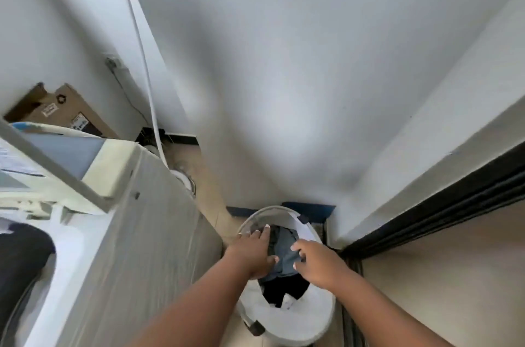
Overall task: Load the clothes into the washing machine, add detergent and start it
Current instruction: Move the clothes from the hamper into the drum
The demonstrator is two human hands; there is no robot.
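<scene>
Head view: looking down into a white laundry basket (318,315) standing on the floor in the corner of a narrow room; every place below is given relative to this basket.
Clothes: a grey-blue garment (285,251) lies on top inside the basket, with a black garment (284,288) under it toward the near rim and a bit of white cloth at the near edge.
Left hand (254,250): reaches into the basket from its left rim, fingers stretched across the dark clothes, thumb pressed against the grey-blue garment; whether it actually grasps the cloth I cannot tell.
Right hand (318,261): over the basket's right side, fingers curled and pinching the right edge of the grey-blue garment.
Washing machine (122,233): a top-loader just left of the basket, its lid (54,165) raised, something dark already in the drum opening at the far left.
Cardboard box (65,111): beyond the machine, well apart from the basket, leaning on the wall.
White hose (142,62): runs down the wall to the floor, behind the basket and to its left.
Dark door frame (443,204): along the basket's right.
</scene>
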